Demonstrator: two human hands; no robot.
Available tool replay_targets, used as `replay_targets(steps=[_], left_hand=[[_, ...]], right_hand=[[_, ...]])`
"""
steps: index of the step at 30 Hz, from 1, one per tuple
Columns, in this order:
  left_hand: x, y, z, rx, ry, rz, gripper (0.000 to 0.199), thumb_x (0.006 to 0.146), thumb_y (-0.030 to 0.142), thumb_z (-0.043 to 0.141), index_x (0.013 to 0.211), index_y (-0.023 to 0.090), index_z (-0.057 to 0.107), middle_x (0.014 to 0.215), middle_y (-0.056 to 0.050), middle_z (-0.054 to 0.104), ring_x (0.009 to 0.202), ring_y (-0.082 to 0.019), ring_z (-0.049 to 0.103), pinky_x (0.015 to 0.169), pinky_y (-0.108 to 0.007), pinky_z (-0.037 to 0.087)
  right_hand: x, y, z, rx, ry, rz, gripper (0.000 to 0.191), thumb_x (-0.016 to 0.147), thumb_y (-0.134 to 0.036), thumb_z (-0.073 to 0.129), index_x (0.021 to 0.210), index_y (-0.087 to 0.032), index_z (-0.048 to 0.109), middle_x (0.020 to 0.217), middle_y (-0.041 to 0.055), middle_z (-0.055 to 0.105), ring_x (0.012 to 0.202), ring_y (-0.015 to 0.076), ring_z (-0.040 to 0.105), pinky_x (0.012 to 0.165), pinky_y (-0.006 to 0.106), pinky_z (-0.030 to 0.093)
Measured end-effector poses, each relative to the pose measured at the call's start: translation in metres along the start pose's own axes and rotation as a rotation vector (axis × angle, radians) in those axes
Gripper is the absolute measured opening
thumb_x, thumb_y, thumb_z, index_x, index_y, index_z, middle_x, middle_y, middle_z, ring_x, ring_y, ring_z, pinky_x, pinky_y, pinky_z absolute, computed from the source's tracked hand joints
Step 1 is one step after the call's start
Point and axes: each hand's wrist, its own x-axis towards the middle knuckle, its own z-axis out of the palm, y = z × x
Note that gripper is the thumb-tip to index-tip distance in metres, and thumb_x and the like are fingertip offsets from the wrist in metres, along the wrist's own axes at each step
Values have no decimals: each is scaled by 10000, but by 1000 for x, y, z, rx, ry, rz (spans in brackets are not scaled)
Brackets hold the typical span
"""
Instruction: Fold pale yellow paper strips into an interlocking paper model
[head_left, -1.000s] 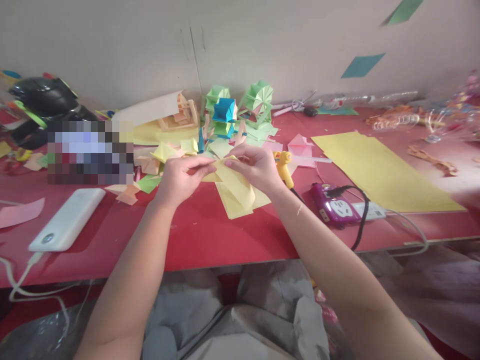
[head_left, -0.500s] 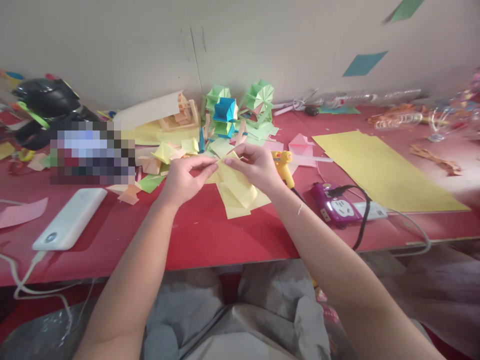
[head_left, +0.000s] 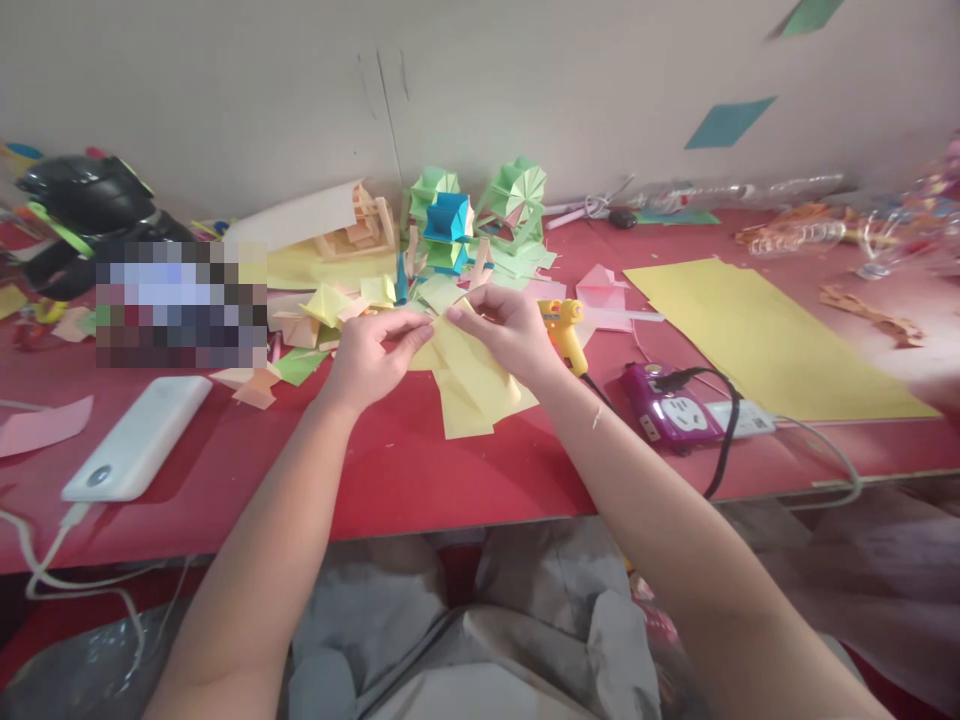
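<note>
Right hand [head_left: 514,330]: I have the thumb and index fingers clamped on the pale yellow paper [head_left: 474,375], near its upper end. The paper extends from these fingertips toward the near edge of the red bench [head_left: 450,490], passing partly beneath the hand. Left hand [head_left: 371,355]: I have the thumb and index fingertips together, at the upper left edge of the paper. Whether a layer lies between them is too small to tell. The two sets of fingertips face each other, close but apart.

Beyond the fingers: a blue folded paper piece [head_left: 448,218] stands in front of green folded paper models [head_left: 521,195], with loose paper pieces around their base.

Right of the right fingers: the yellow glue gun [head_left: 568,338] lies just beside the hand. Pink paper [head_left: 602,295] lies behind it. Farther right and nearer to me is the purple power socket [head_left: 667,412], with a black cable attached. Large yellow sheets [head_left: 772,335] lie flat beyond the socket and to its right.

Left of the left fingers: a green paper scrap [head_left: 301,366] lies near the hand, beside orange paper scraps [head_left: 256,388]. Well apart, farther left and nearer to me, is the white power bank [head_left: 139,440], with a white cable connected at its near end.
</note>
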Motion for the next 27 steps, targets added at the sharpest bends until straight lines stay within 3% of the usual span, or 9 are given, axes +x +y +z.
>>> replay_targets(steps=[6,13,19,27], left_hand=[[2,-1,0,-46,35,-65,178,855,357,721,908,203,793,940,-41,811,877,-214,752,814,-310,617],[6,-4,2,-137,14,-118,165,804,330,764,870,181,794,919,-60,811,858,-223,762,804,-311,627],[8,-11,-2,-165,20,-192,200,793,363,774,885,187,795,932,-61,810,887,-233,756,813,-323,615],[9,-6,-12,-344,-216,-414,166,724,329,801,799,188,758,771,-25,763,717,-193,702,664,-304,550]], right_hand=[[0,0,-1,-37,41,-38,545,800,-730,660,799,-185,654,752,20,603,726,142,532,630,271,420],[2,9,2,-222,172,-203,488,916,-631,590,725,-182,585,701,4,545,659,118,477,631,277,402],[4,14,-3,-266,26,-123,411,896,-533,652,724,-162,608,668,-5,553,632,108,465,598,274,354],[2,8,-7,-302,-68,15,352,914,-408,623,673,-153,605,619,-20,496,588,90,404,566,267,303]])
